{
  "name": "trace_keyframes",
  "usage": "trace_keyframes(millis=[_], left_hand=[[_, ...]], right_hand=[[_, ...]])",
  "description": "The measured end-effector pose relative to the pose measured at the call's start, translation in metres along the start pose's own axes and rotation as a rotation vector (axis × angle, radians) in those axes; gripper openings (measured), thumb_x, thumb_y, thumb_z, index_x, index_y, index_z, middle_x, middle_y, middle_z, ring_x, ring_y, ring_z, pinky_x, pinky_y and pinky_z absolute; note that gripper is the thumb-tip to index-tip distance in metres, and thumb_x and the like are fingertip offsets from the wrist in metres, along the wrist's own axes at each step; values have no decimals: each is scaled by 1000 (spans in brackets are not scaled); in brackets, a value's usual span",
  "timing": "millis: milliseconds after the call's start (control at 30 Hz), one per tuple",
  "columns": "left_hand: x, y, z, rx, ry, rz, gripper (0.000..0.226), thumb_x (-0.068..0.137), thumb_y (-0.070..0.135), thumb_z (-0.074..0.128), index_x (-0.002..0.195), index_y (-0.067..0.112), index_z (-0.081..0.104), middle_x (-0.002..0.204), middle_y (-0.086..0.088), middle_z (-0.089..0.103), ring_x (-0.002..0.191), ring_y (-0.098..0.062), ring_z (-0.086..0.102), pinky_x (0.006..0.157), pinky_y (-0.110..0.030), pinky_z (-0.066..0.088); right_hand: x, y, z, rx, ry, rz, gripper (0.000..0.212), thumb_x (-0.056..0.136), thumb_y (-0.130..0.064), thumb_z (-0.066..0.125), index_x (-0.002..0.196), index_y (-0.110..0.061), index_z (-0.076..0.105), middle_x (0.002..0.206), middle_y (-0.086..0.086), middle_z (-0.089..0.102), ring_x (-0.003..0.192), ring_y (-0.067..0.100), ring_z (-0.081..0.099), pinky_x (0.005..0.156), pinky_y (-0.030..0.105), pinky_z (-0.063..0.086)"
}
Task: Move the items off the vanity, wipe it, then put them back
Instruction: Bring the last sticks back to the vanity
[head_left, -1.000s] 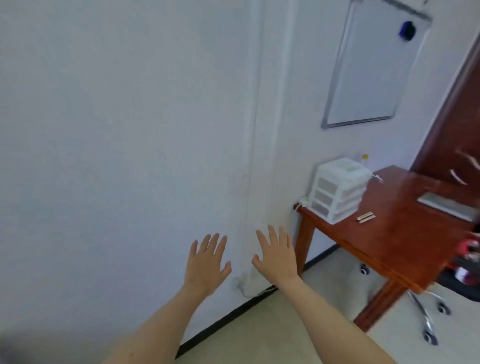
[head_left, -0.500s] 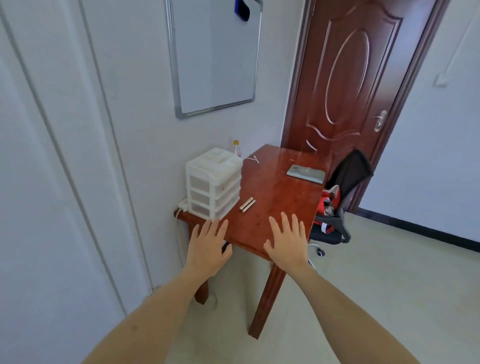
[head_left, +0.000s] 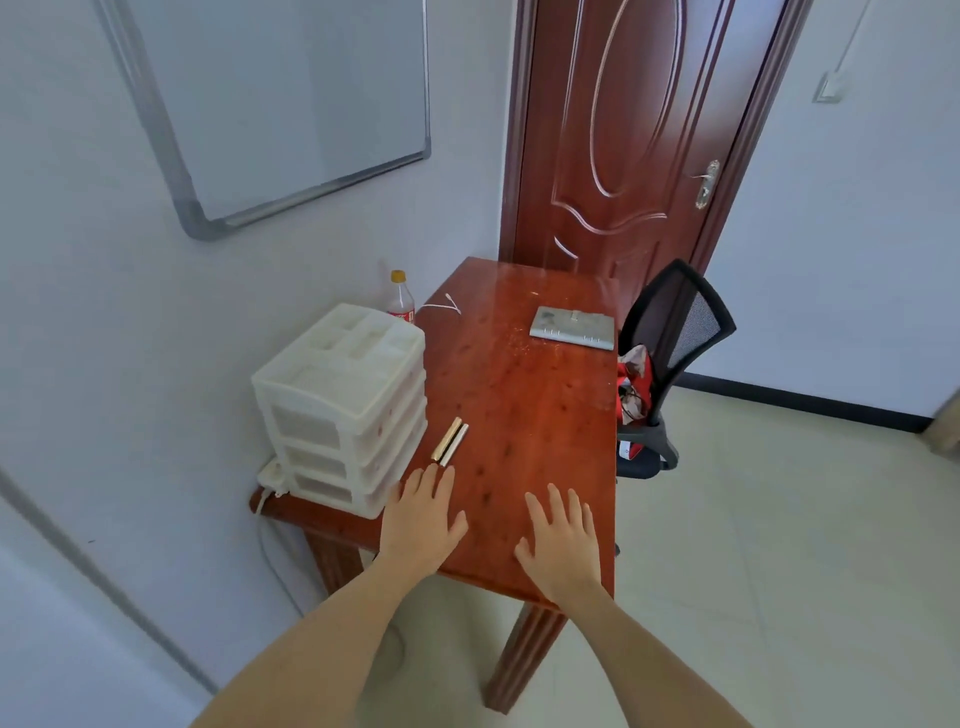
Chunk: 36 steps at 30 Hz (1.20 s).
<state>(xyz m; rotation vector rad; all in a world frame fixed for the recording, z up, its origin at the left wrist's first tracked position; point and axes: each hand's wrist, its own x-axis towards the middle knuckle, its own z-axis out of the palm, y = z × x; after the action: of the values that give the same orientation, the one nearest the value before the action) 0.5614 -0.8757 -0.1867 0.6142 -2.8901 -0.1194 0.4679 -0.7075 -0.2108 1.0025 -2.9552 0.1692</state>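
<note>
The vanity is a red-brown wooden table (head_left: 535, 415) against the left wall. On it stand a white plastic drawer unit (head_left: 340, 402), two slim metallic tubes (head_left: 450, 441) side by side, a flat grey device (head_left: 572, 327) at the far side, a plastic bottle with a yellow cap (head_left: 400, 299) behind the drawers, and a thin white cord (head_left: 441, 305). My left hand (head_left: 421, 519) hovers flat over the near edge, fingertips just short of the tubes. My right hand (head_left: 563, 543) is spread beside it, holding nothing.
A black office chair (head_left: 670, 353) with red items on its seat stands at the table's right side. Behind the table is a dark wooden door (head_left: 623, 130). A whiteboard (head_left: 291, 98) hangs on the left wall. A white power strip (head_left: 271, 475) sits beside the drawers.
My view has swung from the bare wall to the table and come closer. Both hands stay spread and now hover over the table's near end.
</note>
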Motion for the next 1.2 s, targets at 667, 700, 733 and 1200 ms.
trace_keyframes(millis=[667,700,733,1200], left_hand=[[190,-17,104,37,-250,-266,40,88,32,47,124,14,43,117,-1,51,102,-14,52,81,-25,45],[195,-20,108,49,-258,-270,39,89,32,47,123,14,43,117,-1,52,102,-14,52,80,-24,45],[200,-21,111,54,-268,-272,40,89,33,47,124,14,42,117,-1,52,103,-14,52,80,-24,45],[229,-24,142,-10,-372,-225,26,92,20,49,116,11,45,114,-7,56,98,-20,59,73,-28,49]], right_hand=[[120,40,118,102,-242,-132,45,88,-38,36,127,-28,55,138,7,51,129,25,44,112,40,6],[121,40,120,115,-225,-137,47,85,-39,39,128,-28,54,139,7,50,131,24,41,111,41,8],[121,41,122,122,-214,-144,49,83,-40,42,129,-28,53,140,7,49,132,24,38,111,42,10],[119,37,123,108,-170,-144,50,82,-42,46,130,-31,48,143,4,45,134,22,36,110,44,13]])
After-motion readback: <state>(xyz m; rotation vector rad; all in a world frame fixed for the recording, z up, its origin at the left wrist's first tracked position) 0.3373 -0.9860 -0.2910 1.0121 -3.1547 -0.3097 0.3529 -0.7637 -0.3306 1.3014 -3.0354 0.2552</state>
